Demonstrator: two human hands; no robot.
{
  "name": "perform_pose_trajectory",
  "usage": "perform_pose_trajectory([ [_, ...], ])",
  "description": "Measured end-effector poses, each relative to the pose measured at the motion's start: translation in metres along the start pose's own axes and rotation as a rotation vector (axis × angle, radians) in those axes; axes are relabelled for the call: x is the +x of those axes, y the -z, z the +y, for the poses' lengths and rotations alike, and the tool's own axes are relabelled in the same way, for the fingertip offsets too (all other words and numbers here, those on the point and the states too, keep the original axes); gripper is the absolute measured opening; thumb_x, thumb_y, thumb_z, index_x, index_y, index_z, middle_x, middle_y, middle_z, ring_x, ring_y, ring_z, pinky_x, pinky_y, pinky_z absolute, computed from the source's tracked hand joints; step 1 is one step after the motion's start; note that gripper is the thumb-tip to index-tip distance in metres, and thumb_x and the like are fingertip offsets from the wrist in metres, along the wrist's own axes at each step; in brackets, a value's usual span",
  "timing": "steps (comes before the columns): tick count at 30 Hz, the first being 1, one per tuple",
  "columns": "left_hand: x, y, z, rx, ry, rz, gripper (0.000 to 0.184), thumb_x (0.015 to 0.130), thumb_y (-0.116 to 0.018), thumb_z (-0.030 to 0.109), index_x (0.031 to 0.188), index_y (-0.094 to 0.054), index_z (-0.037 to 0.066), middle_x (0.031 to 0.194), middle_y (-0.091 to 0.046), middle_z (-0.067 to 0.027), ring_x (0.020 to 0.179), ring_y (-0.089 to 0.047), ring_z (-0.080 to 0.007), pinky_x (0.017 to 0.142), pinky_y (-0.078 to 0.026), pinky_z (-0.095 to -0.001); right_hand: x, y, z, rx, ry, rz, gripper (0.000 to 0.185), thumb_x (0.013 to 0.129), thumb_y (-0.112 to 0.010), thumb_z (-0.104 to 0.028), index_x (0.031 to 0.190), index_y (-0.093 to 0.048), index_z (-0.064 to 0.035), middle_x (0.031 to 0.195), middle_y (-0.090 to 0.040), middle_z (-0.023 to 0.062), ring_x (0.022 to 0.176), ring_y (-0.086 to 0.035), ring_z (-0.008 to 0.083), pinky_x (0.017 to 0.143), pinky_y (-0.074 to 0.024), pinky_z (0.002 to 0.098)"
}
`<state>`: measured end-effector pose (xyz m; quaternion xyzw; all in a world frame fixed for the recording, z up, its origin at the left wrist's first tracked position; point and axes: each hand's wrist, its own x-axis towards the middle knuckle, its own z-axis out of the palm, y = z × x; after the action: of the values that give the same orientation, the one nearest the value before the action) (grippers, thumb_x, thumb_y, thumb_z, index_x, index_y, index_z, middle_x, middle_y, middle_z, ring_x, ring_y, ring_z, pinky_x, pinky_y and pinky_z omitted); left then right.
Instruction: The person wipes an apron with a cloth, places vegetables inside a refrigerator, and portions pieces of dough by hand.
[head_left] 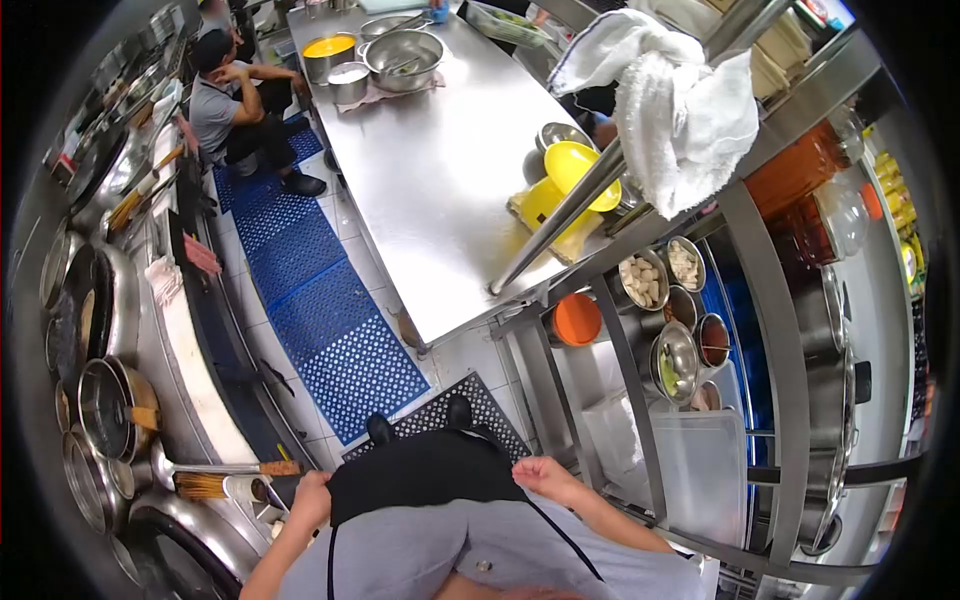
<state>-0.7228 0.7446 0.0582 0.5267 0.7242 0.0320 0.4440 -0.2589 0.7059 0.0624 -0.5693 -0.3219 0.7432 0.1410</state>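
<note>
My left hand (312,497) is closed at the left edge of the black apron (420,476) I wear; what lies in its fingers, if anything, is hidden. At the apron's right side, my right hand (546,478) has its fingers curled in, and I cannot make out anything in them. Left of my left hand, a ladle (215,467) with a wooden handle end lies across the stove edge. A bamboo brush (203,486) is just below it. My shoes (460,411) stand on a black perforated mat (490,402).
Ahead is a steel table (450,170) with pots and a yellow bowl (572,165). A person (225,110) sits by blue mats (335,340). Woks and pans (105,400) line the left. On the right, a rack holds food containers (640,282) and a white towel (685,120).
</note>
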Motion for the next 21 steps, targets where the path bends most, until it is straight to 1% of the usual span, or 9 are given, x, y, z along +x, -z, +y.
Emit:
perform_pose_trajectory([
  [3, 0.001, 0.022, 0.041, 0.580, 0.068, -0.011, 0.029, 0.083, -0.072, 0.029, 0.081, -0.074, 0.000, 0.092, -0.072, -0.0254, 0.087, -0.071, -0.0418, 0.079, -0.056, -0.0437, 0.017, -0.011, -0.014, 0.030, 0.184, 0.072, 0.021, 0.095, -0.066, -0.005, 0.115, -0.066, -0.0033, 0.091, -0.063, -0.0072, 0.083, -0.055, 0.0005, 0.074, -0.0463, 0.0215],
  [4, 0.004, 0.024, 0.030, 0.676, -0.013, -0.080, 0.031, 0.086, -0.071, 0.030, 0.087, -0.074, 0.000, 0.085, -0.074, -0.0204, 0.078, -0.074, -0.0344, 0.073, -0.059, -0.0383, 0.024, -0.013, -0.014, -0.041, 0.298, 0.078, 0.022, 0.094, -0.066, -0.004, 0.116, -0.067, -0.0044, 0.090, -0.063, -0.0071, 0.082, -0.055, 0.0018, 0.074, -0.0466, 0.0220],
  [6, 0.007, 0.023, 0.023, -0.162, 0.395, -0.254, 0.033, 0.089, -0.070, 0.032, 0.093, -0.073, -0.001, 0.081, -0.073, -0.0157, 0.073, -0.073, -0.0276, 0.066, -0.058, -0.0331, 0.039, -0.013, -0.002, -0.100, 0.398, 0.116, 0.025, 0.093, -0.063, -0.002, 0.118, -0.067, -0.0031, 0.094, -0.063, -0.0079, 0.088, -0.055, 0.0035, 0.081, -0.0464, 0.0228],
  [8, 0.015, 0.017, 0.003, -0.703, 0.513, -0.338, 0.031, 0.095, -0.065, 0.029, 0.101, -0.070, -0.001, 0.073, -0.068, -0.0055, 0.064, -0.066, -0.0149, 0.054, -0.052, -0.0234, 0.034, -0.024, -0.025, -0.012, 0.415, 0.121, 0.024, 0.095, -0.060, -0.003, 0.117, -0.068, -0.0037, 0.093, -0.063, -0.0074, 0.087, -0.055, 0.0036, 0.081, -0.0466, 0.0232],
  [11, -0.008, 0.033, 0.081, -1.109, 0.443, -0.241, 0.022, 0.096, -0.063, 0.018, 0.100, -0.070, -0.002, 0.073, -0.067, -0.0048, 0.060, -0.063, -0.0142, 0.054, -0.050, -0.0239, 0.041, -0.023, -0.028, 0.162, 0.331, 0.071, 0.016, 0.097, -0.059, -0.008, 0.108, -0.070, -0.0026, 0.085, -0.061, -0.0065, 0.080, -0.055, 0.0036, 0.072, -0.0453, 0.0235],
  [14, 0.001, 0.007, 0.054, -0.889, 0.157, -0.251, 0.014, 0.095, -0.061, 0.009, 0.098, -0.071, -0.001, 0.076, -0.068, -0.0037, 0.061, -0.062, -0.0124, 0.058, -0.050, -0.0243, 0.047, -0.001, -0.026, 0.046, 0.345, 0.084, 0.009, 0.094, -0.063, -0.008, 0.091, -0.069, -0.0025, 0.075, -0.059, -0.0072, 0.069, -0.053, 0.0040, 0.060, -0.0421, 0.0237],
  [16, 0.011, -0.001, 0.023, -0.821, 0.068, -0.317, 0.014, 0.093, -0.061, 0.008, 0.095, -0.071, -0.001, 0.077, -0.069, -0.0027, 0.065, -0.062, -0.0123, 0.062, -0.050, -0.0256, 0.038, 0.008, -0.041, -0.211, 0.648, 0.046, 0.014, 0.092, -0.067, -0.008, 0.079, -0.066, -0.0035, 0.068, -0.057, -0.0074, 0.062, -0.051, 0.0045, 0.052, -0.0385, 0.0240],
  [19, 0.007, 0.015, 0.027, -0.653, 0.028, -0.287, 0.017, 0.088, -0.071, 0.017, 0.081, -0.071, 0.002, 0.073, -0.067, -0.0012, 0.067, -0.060, -0.0105, 0.064, -0.049, -0.0267, 0.034, 0.015, -0.051, -0.071, 0.343, 0.150, 0.010, 0.086, -0.071, -0.003, 0.081, -0.063, -0.0015, 0.077, -0.063, -0.0017, 0.069, -0.056, 0.0066, 0.063, -0.0457, 0.0246],
  [21, 0.015, 0.005, 0.007, -0.300, -0.062, -0.239, 0.023, 0.085, -0.077, 0.024, 0.077, -0.069, 0.003, 0.070, -0.065, -0.0014, 0.065, -0.059, -0.0098, 0.062, -0.048, -0.0269, 0.033, 0.003, -0.064, -0.577, 0.290, 0.331, 0.010, 0.088, -0.066, -0.006, 0.081, -0.064, -0.0003, 0.081, -0.069, 0.0024, 0.070, -0.063, 0.0139, 0.063, -0.0504, 0.0323],
])
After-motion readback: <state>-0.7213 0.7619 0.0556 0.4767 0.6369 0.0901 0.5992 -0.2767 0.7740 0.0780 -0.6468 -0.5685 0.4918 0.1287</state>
